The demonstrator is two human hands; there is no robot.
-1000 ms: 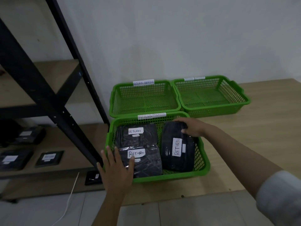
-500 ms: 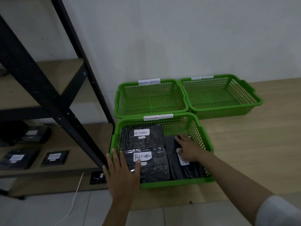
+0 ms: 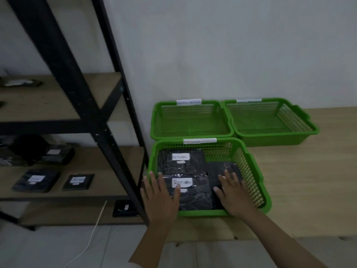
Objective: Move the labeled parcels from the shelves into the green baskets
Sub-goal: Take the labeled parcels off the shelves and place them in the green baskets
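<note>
The near green basket [image 3: 255, 171] holds three black wrapped parcels. Two carry white "RETURN" labels: one at the back left [image 3: 181, 161] and one at the front left [image 3: 193, 192]. The third parcel [image 3: 216, 171] lies flat on the right side. My right hand [image 3: 234, 194] lies flat on that third parcel with fingers spread. My left hand [image 3: 160, 198] is open over the basket's front left corner, its thumb on the front left parcel. Two more green baskets, one at the back left [image 3: 190, 118] and one at the back right [image 3: 270, 118], stand behind with nothing visible in them.
A black metal shelf frame [image 3: 87, 105] stands to the left with wooden boards. More labeled black parcels [image 3: 78, 181] lie on its lower shelf. One small black parcel [image 3: 124, 207] sits on the bottom board beside a white cable [image 3: 96, 223]. White wall behind, wooden platform under the baskets.
The right-hand parcel went from standing on edge to lying flat in the basket. My right hand slid toward me along it. The view shifted left.
</note>
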